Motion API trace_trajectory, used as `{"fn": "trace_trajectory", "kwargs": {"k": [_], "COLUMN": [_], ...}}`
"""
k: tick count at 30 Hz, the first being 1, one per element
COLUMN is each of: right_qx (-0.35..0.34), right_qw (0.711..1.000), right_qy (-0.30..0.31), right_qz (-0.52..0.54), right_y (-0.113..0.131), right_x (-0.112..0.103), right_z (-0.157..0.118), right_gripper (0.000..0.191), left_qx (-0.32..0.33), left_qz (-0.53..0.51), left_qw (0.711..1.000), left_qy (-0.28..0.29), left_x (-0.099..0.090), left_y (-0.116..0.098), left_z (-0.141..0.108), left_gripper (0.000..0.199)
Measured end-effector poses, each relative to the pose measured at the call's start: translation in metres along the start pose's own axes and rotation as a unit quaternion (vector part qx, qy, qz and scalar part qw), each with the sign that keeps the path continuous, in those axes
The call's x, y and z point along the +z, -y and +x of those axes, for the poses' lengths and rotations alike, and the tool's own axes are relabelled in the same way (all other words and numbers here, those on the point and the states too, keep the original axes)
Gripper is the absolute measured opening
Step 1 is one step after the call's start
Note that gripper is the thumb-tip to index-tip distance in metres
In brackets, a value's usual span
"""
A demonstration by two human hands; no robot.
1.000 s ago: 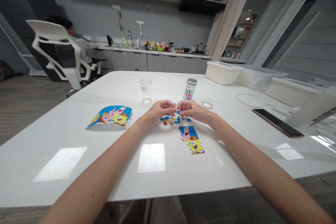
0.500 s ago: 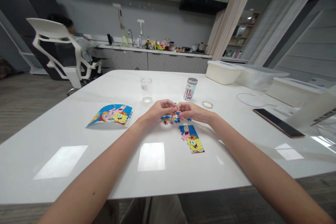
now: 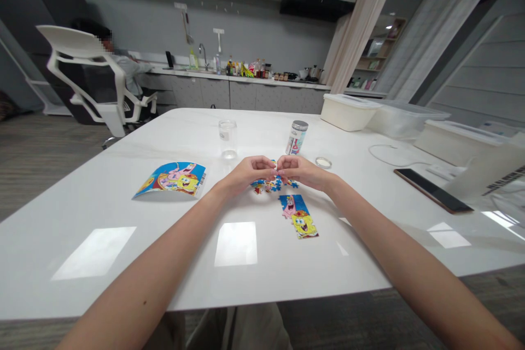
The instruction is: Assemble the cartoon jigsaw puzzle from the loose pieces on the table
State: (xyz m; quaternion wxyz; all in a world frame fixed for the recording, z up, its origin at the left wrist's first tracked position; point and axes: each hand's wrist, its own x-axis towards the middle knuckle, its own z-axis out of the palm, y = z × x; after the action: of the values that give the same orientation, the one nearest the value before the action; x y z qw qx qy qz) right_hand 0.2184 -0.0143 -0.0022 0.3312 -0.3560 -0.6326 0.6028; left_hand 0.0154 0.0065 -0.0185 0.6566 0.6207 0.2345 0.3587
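Observation:
My left hand (image 3: pixel 255 171) and my right hand (image 3: pixel 301 170) meet at the fingertips over a loose pile of jigsaw puzzle pieces (image 3: pixel 268 186). Both are closed in a pinch on what looks like a small puzzle piece, mostly hidden by the fingers. Nearer to me lies a joined section of the puzzle (image 3: pixel 299 217), showing a pink starfish figure and a yellow sponge figure on blue. To the left, a curved picture sheet (image 3: pixel 174 179) bears the same cartoon figures. Part of the pile is covered by my hands.
Behind my hands stand a clear jar (image 3: pixel 228 139) and a printed canister with a grey lid (image 3: pixel 296 138). A round lid (image 3: pixel 324 163) lies to their right. Further right are a phone (image 3: pixel 432 190), a white cable (image 3: pixel 394 156) and storage boxes (image 3: pixel 348 112). A person sits in a white chair (image 3: pixel 88 74).
My fingertips have shifted slightly against each other, with my right fingers turned a little. The puzzle section, sheet and containers lie as before; the view has moved marginally.

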Motion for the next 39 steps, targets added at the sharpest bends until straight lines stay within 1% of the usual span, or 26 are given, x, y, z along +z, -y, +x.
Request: {"fn": "trace_trajectory", "kwargs": {"k": [4, 8, 11, 25, 29, 33, 39], "right_qx": [0.0, -0.003, 0.002, -0.002, -0.002, 0.007, -0.005], "right_qw": [1.0, 0.999, 0.998, 0.998, 0.999, 0.999, 0.999], "right_qy": [0.007, 0.04, 0.05, 0.061, 0.051, 0.038, 0.037], "right_qz": [0.012, 0.028, 0.032, 0.028, 0.018, 0.012, 0.015], "right_y": [0.0004, -0.0003, -0.0005, 0.0029, 0.0024, 0.0008, 0.0002], "right_x": [-0.0006, -0.0012, -0.0014, -0.0004, -0.001, -0.0028, -0.004], "right_z": [-0.0003, -0.0008, -0.0012, -0.0036, -0.0028, -0.0016, -0.0016], "right_gripper": [0.023, 0.022, 0.023, 0.02, 0.019, 0.017, 0.018], "left_qx": [0.006, 0.011, 0.009, -0.001, 0.001, -0.005, -0.016], "left_qz": [0.013, 0.01, 0.009, 0.014, 0.017, 0.016, 0.017], "left_qw": [1.0, 1.0, 1.0, 1.0, 1.0, 1.0, 1.0], "left_qy": [0.0, -0.009, -0.008, -0.015, -0.017, -0.006, 0.02], "left_x": [-0.001, -0.0007, -0.0002, 0.0013, 0.0011, 0.0015, 0.0005], "left_y": [0.0011, 0.0, -0.0007, -0.0019, -0.0014, -0.0018, 0.0006], "left_z": [0.0003, 0.0004, 0.0002, -0.0005, -0.0007, -0.0008, -0.0009], "left_gripper": [0.03, 0.029, 0.029, 0.034, 0.033, 0.034, 0.032]}}
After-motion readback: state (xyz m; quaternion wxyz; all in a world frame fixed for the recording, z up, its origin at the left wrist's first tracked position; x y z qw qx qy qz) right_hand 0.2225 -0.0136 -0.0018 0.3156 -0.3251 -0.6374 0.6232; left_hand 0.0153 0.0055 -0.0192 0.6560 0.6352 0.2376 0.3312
